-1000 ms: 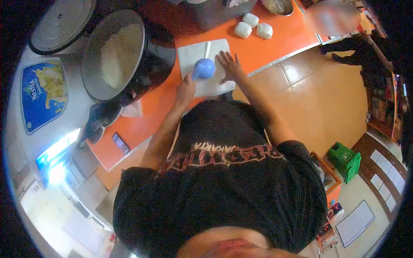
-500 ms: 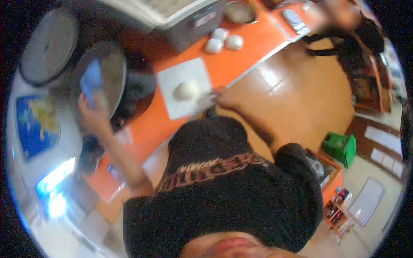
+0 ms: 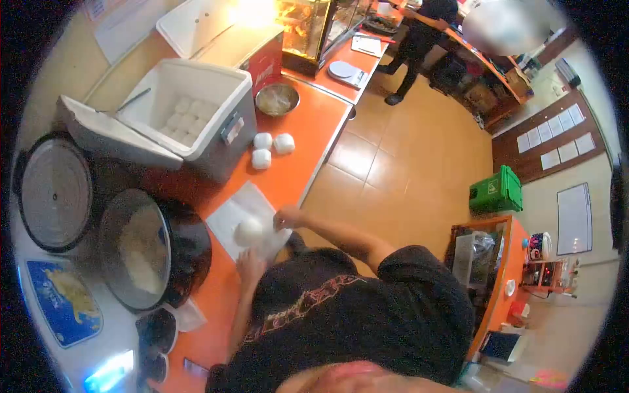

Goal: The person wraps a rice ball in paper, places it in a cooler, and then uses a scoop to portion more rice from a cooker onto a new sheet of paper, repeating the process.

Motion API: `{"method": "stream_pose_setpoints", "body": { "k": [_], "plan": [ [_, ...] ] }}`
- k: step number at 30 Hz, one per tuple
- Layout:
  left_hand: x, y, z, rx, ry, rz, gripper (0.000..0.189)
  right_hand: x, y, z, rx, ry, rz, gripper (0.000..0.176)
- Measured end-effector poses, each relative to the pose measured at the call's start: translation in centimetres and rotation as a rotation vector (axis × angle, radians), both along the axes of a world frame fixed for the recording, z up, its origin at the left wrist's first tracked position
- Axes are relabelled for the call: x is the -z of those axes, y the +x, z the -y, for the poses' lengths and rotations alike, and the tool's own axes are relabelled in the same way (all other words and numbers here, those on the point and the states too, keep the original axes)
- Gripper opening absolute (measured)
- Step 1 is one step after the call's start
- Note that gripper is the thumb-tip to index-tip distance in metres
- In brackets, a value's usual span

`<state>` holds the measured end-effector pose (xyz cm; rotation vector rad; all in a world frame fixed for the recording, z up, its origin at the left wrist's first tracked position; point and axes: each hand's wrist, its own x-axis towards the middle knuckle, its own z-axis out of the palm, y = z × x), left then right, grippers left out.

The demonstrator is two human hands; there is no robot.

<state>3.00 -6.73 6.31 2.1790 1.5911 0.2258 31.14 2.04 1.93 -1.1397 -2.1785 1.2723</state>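
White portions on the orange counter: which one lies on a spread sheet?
The lone mound between the left hand and right hand, on the white sheet; the other three portions sit clustered on the counter itself by the metal bowl.

The counter [image 3: 293, 171] holds three bundles [image 3: 284, 143], one mound [image 3: 249, 231], one steel bowl [image 3: 277, 113]

- The counter [image 3: 316, 124] is plain orange.
- The paper [image 3: 226, 213] is white, and the mound [image 3: 249, 230] also.
- The three bundles [image 3: 261, 158] are white as well.
- The shirt [image 3: 386, 308] is black, with reddish lettering [image 3: 306, 303].
- The bin [image 3: 496, 192] is bright green.
- The sign [image 3: 64, 301] is blue, with some yellow.
- The floor tiles [image 3: 409, 160] are orange-brown.
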Motion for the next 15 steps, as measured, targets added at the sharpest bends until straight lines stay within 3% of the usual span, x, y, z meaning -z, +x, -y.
{"method": "stream_pose_setpoints", "body": {
  "k": [5,8,10,12,15],
  "plan": [
    [3.6,-2.2,-2.1,-0.039,0.005,0.154,0.025,-1.3,-1.0,0.3,0.107,0.142,0.172,0.010],
    [1.7,-1.2,-2.5,-0.063,0.043,0.164,0.021,-2.3,-1.9,0.6,0.248,0.132,0.223,0.011],
    [-0.9,0.1,-1.6,-0.023,0.163,0.124,0.018,-2.2,-2.2,0.9,0.275,0.123,0.114,0.012],
    [-1.2,0.6,-1.2,-0.079,0.119,0.040,0.018,-2.0,-2.2,0.9,0.299,0.103,0.044,0.012],
    [1.5,-0.2,-2.0,-0.031,0.224,0.097,0.018,0.0,-1.9,0.2,0.328,0.009,-0.031,0.010]
  ]
}}
